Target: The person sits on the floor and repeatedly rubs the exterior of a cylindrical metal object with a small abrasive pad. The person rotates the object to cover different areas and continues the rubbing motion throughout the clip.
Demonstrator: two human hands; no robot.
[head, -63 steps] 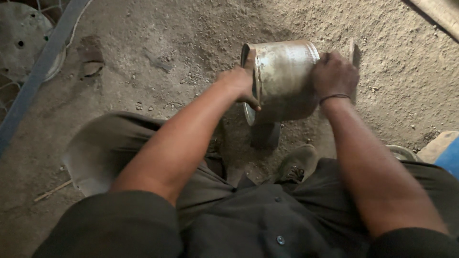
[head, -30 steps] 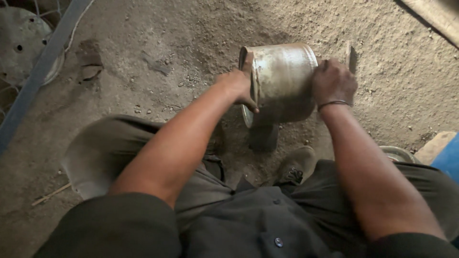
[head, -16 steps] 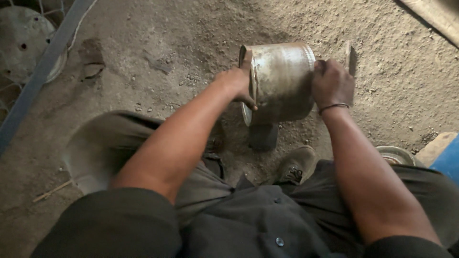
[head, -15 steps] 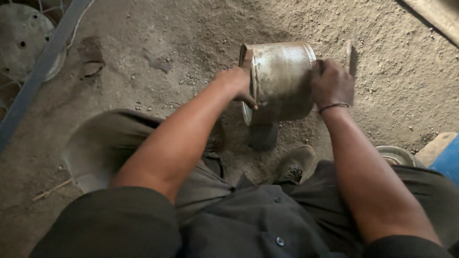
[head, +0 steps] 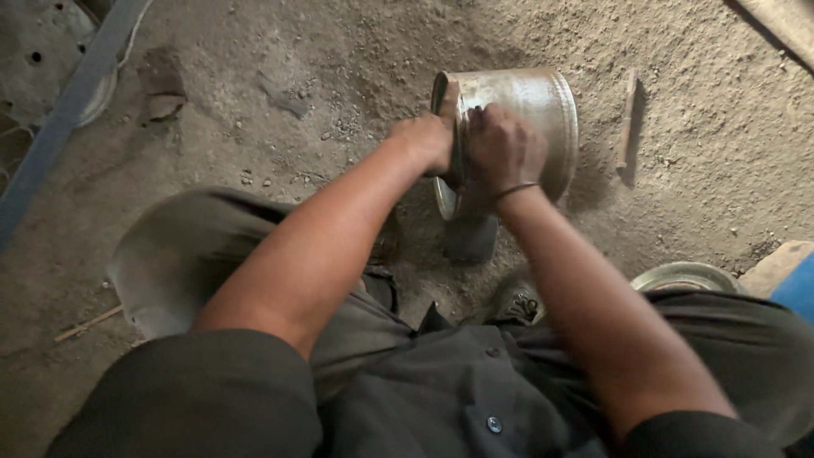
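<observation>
Our left hand [head: 424, 140] grips the near rim of a dull metal drum [head: 526, 110], fingers curled over the open left end, while our right hand [head: 500, 153] lies across the top of the drum just beside the left one, fingers bent and pressing on the curved wall; a thin dark band sits on that wrist. The two hands are close together, nearly touching, both closed on the drum. The drum lies on its side, raised a little off the ground on a dark block [head: 471, 237] beneath it, its open mouth turned to our left. Just to the right of it a narrow flat metal strip [head: 629, 114] lies on the sandy floor [head: 339, 51]. Nearer to us, our knees in dark grey trousers frame the view, and a worn shoe [head: 519, 301] shows between them. At the lower right a round metal ring [head: 682, 276] peeks out beside our leg, next to a wooden board. At the far left a blue bar [head: 64, 119] slants across a perforated metal disc [head: 34, 64].
</observation>
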